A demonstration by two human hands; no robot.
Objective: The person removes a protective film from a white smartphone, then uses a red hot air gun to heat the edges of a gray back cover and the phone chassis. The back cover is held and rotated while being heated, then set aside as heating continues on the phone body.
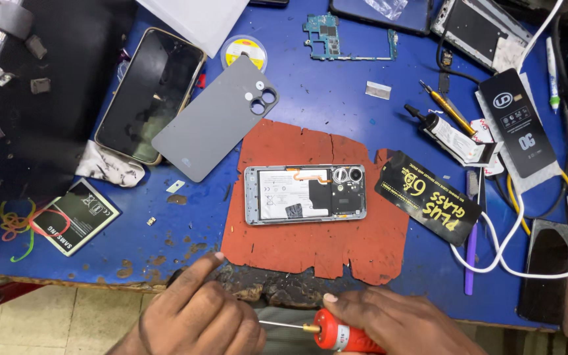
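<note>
Down at the near edge of the bench, a red-handled screwdriver [343, 337] is gripped in the right hand [399, 322], the fingers clenched round its handle and the thumb laid along the top. Its thin shaft points left, and the tip is met by the left hand [195, 315]; the left fingers are curled over that tip, so whether a bit or a screw is pinched there cannot be told. The left forefinger is stretched out toward the mat.

Judged from this, the step in hand appears to be readying the driver, its tip being seated or checked, rather than any turning of screws. The next move would call for the tip to be freed from the left fingers and the driver carried forward and stood upright over a small screw, with a light, steady touch.

Beyond the fingers, well apart from both hands, an opened phone [305, 194] lies flat on a red mat [317, 246], its back removed and its battery, board cover and camera rings exposed. Nothing touches it.

Further out to the left, a grey back cover [212, 121] rests face down, partly overlapping a second phone [149, 92] with a dark screen. A loose battery [77, 217] lies near the left edge of the blue bench [336, 98]. To the right, a black packet [426, 197] is seen just beside the mat, with a glue tube [445, 135] and a white cable [520, 263] beyond it.
</note>
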